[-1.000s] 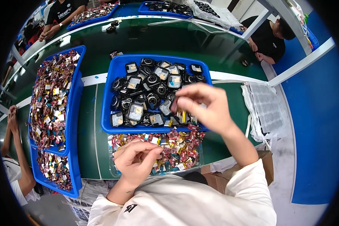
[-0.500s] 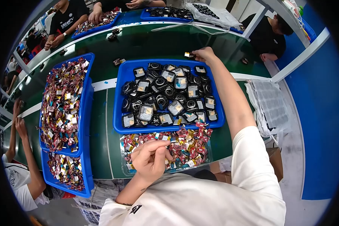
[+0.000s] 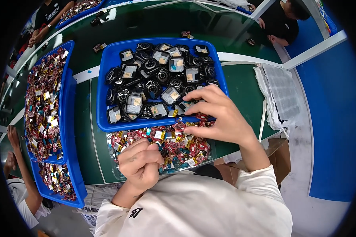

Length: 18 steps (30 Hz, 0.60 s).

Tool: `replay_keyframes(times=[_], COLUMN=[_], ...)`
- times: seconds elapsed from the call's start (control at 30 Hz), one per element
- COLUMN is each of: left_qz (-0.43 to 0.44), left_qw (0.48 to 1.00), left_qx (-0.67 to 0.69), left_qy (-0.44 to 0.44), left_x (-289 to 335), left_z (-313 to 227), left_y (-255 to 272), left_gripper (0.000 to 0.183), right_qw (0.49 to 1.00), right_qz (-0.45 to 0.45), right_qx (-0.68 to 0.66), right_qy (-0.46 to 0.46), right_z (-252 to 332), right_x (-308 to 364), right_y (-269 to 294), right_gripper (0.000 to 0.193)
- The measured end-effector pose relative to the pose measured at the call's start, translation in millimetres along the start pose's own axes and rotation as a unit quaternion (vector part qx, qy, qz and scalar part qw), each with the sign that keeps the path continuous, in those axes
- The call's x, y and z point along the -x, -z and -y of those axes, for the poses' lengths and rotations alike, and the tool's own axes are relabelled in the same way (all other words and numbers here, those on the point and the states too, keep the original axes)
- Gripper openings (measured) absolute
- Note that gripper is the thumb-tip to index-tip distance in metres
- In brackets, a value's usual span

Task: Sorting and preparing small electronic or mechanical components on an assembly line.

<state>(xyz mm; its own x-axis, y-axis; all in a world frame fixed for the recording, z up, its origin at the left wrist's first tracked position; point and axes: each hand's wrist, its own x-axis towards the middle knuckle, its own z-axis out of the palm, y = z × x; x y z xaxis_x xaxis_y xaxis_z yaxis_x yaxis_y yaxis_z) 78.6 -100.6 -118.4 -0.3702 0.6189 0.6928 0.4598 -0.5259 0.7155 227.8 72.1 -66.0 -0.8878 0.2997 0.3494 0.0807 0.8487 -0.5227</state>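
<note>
My right hand [image 3: 223,114] is open, its fingers spread and curved over the near right rim of a blue tray [image 3: 103,91]. Nothing shows between those fingers; their tips are close to the watch cases at the tray's front. Black smartwatch cases [image 3: 162,76] fill this tray, some with the open frame side up, others with the round back up. A clear shallow tray [image 3: 116,170] in front is heaped with small red circuit boards [image 3: 177,145] with yellow and white parts. Above its left part my left hand [image 3: 140,162] is closed, fingers curled in; whatever they hold is hidden.
Two blue bins [image 3: 69,106] of similar boards stand at the left. Across a white rail, small assemblies [image 3: 187,34] lie apart on the green conveyor [image 3: 146,25]. Bagged clear plastic trays [image 3: 283,94] lie at the right. Co-workers sit opposite and at the left.
My right hand has come back from the conveyor, leaving a small board assembly there, and has opened over the tray's near edge. My left hand stays closed near the boards. The view has shifted.
</note>
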Motion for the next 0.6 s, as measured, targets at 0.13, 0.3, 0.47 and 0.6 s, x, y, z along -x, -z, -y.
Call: replay_keyframes(times=[0.13,0.3,0.47,0.6], left_qz=[0.015,-0.053,0.021,0.056], left_qw=[0.999,0.994,0.994,0.988], left_qx=[-0.024,-0.046,-0.054,-0.023], left_qy=[0.035,0.080,0.097,0.139], left_x=[-0.6,-3.7,-3.2,-3.5], left_z=[-5.0,-5.6,-2.0,-4.1], left_y=[-0.6,-10.4,-12.9,-13.0], left_gripper=[0.019,0.019,0.049,0.061], right_qw=[0.999,0.991,0.965,0.956], right_qz=[-0.033,-0.103,-0.079,-0.069], right_qx=[0.000,-0.089,-0.250,-0.284], right_qy=[-0.009,0.007,-0.001,-0.014], right_z=[-1.2,6.0,17.7,17.6], right_x=[12.6,13.4,15.9,14.0], right_y=[-19.4,-30.5,-35.9,-35.4], right_gripper=[0.022,0.022,0.010,0.008])
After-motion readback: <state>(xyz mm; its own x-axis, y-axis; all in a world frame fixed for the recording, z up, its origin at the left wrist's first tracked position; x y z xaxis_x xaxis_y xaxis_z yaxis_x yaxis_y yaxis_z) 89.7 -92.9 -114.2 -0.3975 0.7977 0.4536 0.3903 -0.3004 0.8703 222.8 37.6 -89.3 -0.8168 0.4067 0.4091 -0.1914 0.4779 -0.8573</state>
